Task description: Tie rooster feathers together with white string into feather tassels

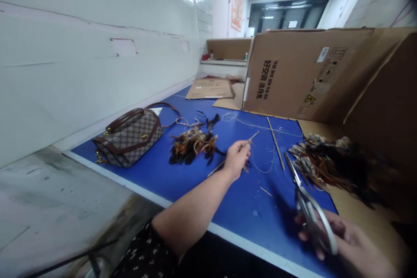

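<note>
My left hand point(237, 159) is closed around a thin stick point(253, 135), which points up and away over the blue table. A few dark and brown feathers point(246, 166) show beside its fingers. At the lower right, my right hand point(342, 234) grips metal scissors point(306, 200) by the handles, with the blades aimed at the table. Motion blurs this hand. Left of my left hand lies a heap of brown and black feathers point(193, 142). A bigger feather pile point(325, 158) rests on cardboard beyond the scissors.
A patterned handbag point(132, 137) stands at the table's left, near the wall. Loose thread point(260, 169) and another thin stick point(276, 143) lie on the blue table point(192, 186). A big cardboard box point(293, 74) rises at the right, with flat cardboard point(210, 89) farther back.
</note>
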Demonstrator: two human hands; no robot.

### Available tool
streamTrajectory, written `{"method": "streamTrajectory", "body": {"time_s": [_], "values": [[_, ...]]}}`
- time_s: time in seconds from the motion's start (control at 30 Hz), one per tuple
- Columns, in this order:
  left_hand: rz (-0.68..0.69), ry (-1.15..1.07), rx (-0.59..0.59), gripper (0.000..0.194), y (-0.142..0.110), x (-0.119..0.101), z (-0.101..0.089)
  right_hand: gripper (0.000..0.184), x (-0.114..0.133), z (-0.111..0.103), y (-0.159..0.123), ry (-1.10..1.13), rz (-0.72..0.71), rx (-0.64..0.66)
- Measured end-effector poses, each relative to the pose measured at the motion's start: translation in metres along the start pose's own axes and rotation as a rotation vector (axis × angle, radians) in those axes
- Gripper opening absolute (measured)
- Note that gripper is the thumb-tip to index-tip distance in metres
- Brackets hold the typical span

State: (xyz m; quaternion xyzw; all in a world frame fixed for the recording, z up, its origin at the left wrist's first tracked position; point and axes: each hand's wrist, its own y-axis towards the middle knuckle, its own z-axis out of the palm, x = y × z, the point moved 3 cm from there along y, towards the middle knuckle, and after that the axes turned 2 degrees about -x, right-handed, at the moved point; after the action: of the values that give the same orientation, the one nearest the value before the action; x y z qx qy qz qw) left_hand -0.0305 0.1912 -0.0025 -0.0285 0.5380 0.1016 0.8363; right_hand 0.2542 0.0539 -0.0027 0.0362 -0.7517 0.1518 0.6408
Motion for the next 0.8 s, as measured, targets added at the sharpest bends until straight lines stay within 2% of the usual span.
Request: {"method": "streamTrajectory", "body": {"time_s": [0.1, 0.2, 0.33, 0.47, 0.6, 0.8], "values": [[-0.004, 0.012, -0.005, 0.034, 0.0, 0.004, 0.001, 0.04, 0.008, 0.05, -0.005, 0.176, 0.082, 0.048], [0.006, 0.048, 0.013, 0.033, -0.002, 0.008, 0.002, 0.046, 0.011, 0.077, 0.004, 0.225, 0.075, 0.02], [0.027, 0.038, 0.075, 0.034, -0.005, 0.007, 0.004, 0.054, 0.006, 0.085, 0.012, 0.391, 0.07, -0.035], [0.041, 0.034, 0.101, 0.037, -0.009, 0.004, 0.007, 0.061, 0.005, 0.092, 0.011, 0.551, 0.049, 0.058], [0.035, 0.074, 0.088, 0.037, -0.013, 0.006, 0.009, 0.059, 0.009, 0.103, 0.012, 0.546, 0.044, 0.139], [0.01, 0.026, 0.156, 0.034, -0.018, 0.006, 0.011, 0.057, 0.015, 0.111, 0.021, 0.527, -0.007, 0.158]]}}
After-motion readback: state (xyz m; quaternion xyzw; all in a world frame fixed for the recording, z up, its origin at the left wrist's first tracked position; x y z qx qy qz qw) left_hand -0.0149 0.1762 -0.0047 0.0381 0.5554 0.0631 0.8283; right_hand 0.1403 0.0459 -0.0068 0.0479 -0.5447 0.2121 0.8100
